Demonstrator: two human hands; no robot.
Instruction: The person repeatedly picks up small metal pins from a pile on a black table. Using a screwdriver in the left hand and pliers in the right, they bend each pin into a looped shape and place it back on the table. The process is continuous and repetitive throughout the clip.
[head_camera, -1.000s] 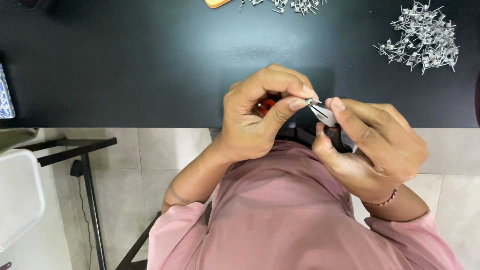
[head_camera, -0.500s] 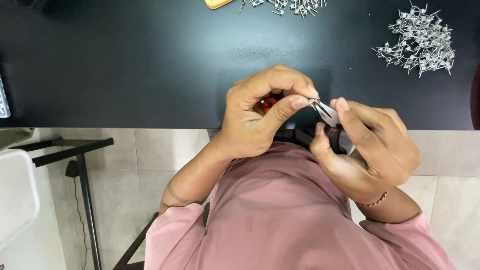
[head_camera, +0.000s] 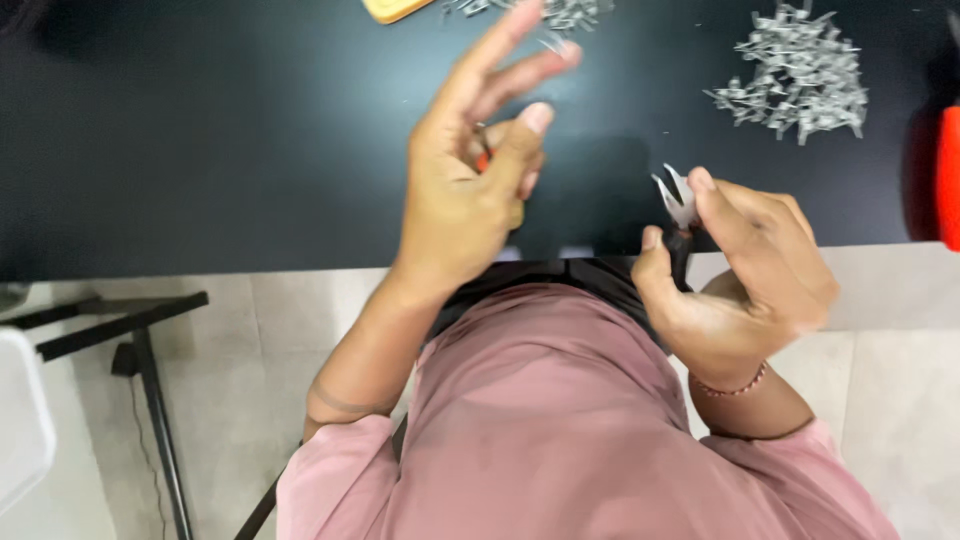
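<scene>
Hands come apart now: half a second back they were pressed together at the table edge, fingertips meeting over the pliers, and now there is clear dark tabletop between them. Left hand (head_camera: 465, 190) has lifted and swung toward the far side of the table (head_camera: 200, 150), fingers spread and stretched forward, blurred with motion, thumb raised; a small orange-red piece (head_camera: 484, 158) shows tucked against the palm behind the thumb, though whether it is truly gripped is hard to tell. Those long fingertips are now just short of the near heap of small metal parts (head_camera: 560, 14) at the top edge, beside a tan object (head_camera: 395, 8) that is cut off by the frame. Right hand (head_camera: 740, 270) stays low by the table edge, curled firmly around the pliers (head_camera: 678, 200), whose silvery jaws point up and stand open with nothing visible between them. So the joint work at the jaws looks finished for this piece, and the free hand reads as heading for fresh stock. Farther right lies a second, larger heap of parts (head_camera: 795, 75), well apart from both hands, and a red object (head_camera: 948, 175) sits at the right edge. Below, the pink shirt (head_camera: 560, 420) fills the foreground.
</scene>
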